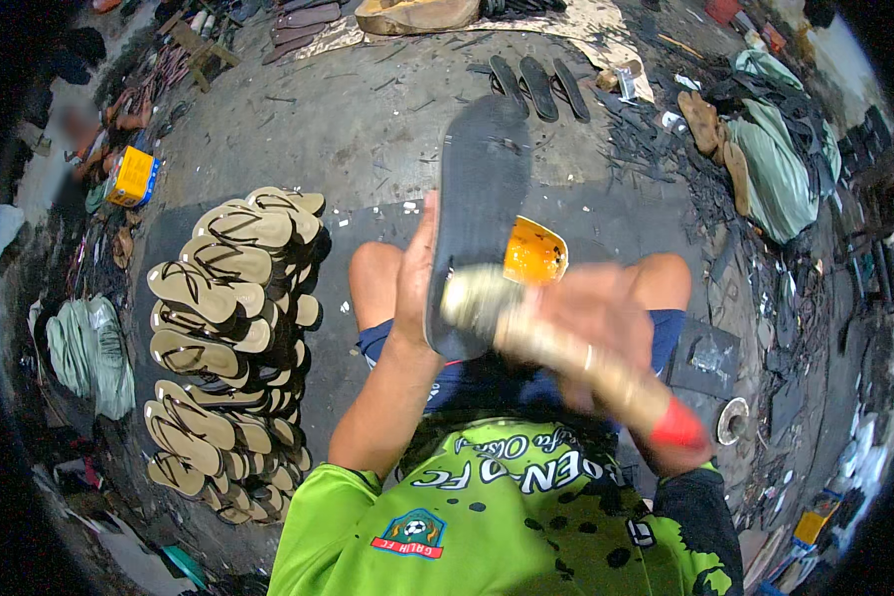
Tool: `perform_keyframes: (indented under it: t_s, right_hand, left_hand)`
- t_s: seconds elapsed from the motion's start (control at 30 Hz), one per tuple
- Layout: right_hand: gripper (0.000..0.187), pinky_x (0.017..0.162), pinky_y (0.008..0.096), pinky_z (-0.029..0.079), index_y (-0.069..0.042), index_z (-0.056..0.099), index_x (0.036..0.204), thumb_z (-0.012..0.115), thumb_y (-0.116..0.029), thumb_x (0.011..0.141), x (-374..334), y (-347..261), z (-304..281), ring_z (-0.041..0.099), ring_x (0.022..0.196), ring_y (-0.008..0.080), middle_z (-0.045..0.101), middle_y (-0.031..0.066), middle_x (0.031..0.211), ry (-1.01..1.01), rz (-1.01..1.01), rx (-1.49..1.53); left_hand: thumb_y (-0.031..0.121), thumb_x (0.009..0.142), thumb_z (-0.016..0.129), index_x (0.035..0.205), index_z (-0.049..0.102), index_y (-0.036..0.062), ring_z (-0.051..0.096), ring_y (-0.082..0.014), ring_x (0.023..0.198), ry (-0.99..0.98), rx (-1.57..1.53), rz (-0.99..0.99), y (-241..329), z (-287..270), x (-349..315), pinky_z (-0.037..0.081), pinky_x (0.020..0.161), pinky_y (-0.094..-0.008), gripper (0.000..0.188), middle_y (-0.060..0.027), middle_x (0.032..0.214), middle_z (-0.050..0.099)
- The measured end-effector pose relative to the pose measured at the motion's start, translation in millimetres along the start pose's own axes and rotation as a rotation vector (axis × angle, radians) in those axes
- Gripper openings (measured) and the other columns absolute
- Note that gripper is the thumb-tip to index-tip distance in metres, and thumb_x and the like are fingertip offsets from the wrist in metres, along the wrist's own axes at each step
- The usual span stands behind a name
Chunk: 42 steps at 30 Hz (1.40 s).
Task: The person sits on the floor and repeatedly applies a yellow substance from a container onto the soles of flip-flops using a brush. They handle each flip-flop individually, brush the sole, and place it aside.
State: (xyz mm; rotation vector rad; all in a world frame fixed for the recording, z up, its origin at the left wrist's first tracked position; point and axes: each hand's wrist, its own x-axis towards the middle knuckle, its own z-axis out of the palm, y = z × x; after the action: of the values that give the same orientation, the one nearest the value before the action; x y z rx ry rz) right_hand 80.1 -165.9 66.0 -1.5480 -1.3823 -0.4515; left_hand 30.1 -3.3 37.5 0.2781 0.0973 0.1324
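Upright in front of me stands a long black shoe sole (482, 169), its flat face toward me. My left hand (417, 283) grips its left edge, with the thumb extended along the side and the other fingers hidden behind. My right hand (586, 323) is smeared by motion and closed around what looks like a brush (551, 348), with a pale rounded head, a wooden handle and a red end. The brush head meets or overlaps the lower part of the sole; contact cannot be made out. Just right of the sole sits a cut orange-yellow container (534, 250) with glossy residue inside.
Stacked rows of beige sandals (219, 263) with dark straps stand at my left. Several dark soles (538, 87) lie ahead. A yellow box (134, 177) is far left, pale green sacks (775, 169) are at the right, and a round tin (733, 421) sits near my right side.
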Motion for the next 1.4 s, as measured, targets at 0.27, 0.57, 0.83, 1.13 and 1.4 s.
perform_keyframes:
  t_s: [0.27, 0.57, 0.83, 1.13, 1.4]
  right_hand:
    - [0.023, 0.062, 0.034, 0.048, -0.01, 0.069, 0.092, 0.07, -0.01, 0.069, -15.8, -11.8, 9.4, 0.059, 0.069, 0.0197, 0.057, -0.0001, 0.078, -0.265, -0.044, 0.194]
    - [0.018, 0.066, 0.0318, 0.051, -0.006, 0.072, 0.101, 0.07, -0.016, 0.086, 54.2, 80.4, -14.5, 0.067, 0.074, 0.0226, 0.069, 0.0127, 0.083, 0.222, 0.493, 0.085]
    - [0.029, 0.066, 0.04, 0.048, -0.009, 0.066, 0.107, 0.068, 0.0, 0.079, 4.6, 83.6, 9.7, 0.065, 0.08, 0.0296, 0.065, 0.0074, 0.093, -0.121, 0.09, 0.177]
    - [0.03, 0.073, 0.0347, 0.049, -0.008, 0.068, 0.104, 0.077, -0.012, 0.076, -64.3, 100.6, 26.3, 0.064, 0.084, 0.0215, 0.067, 0.006, 0.095, -0.034, 0.334, 0.349]
    - [0.028, 0.097, 0.0408, 0.044, 0.002, 0.059, 0.115, 0.063, -0.003, 0.088, -117.9, 144.7, 8.2, 0.054, 0.112, 0.0301, 0.057, 0.0185, 0.119, 0.174, 1.157, 0.355]
  left_hand:
    - [0.034, 0.105, 0.034, 0.138, 0.041, 0.0026, 0.061, -0.0265, 0.113, -0.361, 0.159, 0.091, 3.9, -31.7, 2.1, 0.05, 0.1, -0.0419, 0.046, -0.0189, 0.127, 0.057]
    - [0.024, 0.104, 0.036, 0.144, 0.034, 0.0041, 0.055, -0.0298, 0.121, -0.157, 0.062, -0.044, -10.5, -32.8, -21.3, 0.047, 0.102, -0.044, 0.044, -0.02, 0.136, 0.05]
    - [0.031, 0.098, 0.04, 0.132, 0.047, -0.006, 0.066, -0.0336, 0.098, -0.247, 0.085, 0.151, 20.5, -74.5, 17.3, 0.057, 0.083, -0.0436, 0.051, -0.023, 0.118, 0.061]
    - [0.033, 0.102, 0.038, 0.129, 0.051, -0.003, 0.065, -0.0284, 0.103, 0.099, 0.293, 0.296, 53.2, -71.2, 150.3, 0.053, 0.091, -0.0483, 0.047, -0.018, 0.115, 0.064]
    - [0.037, 0.102, 0.044, 0.123, 0.053, -0.0075, 0.064, -0.0262, 0.097, 0.6, 0.79, 0.232, 114.1, -265.6, 402.3, 0.054, 0.081, -0.0391, 0.05, -0.0169, 0.117, 0.062]
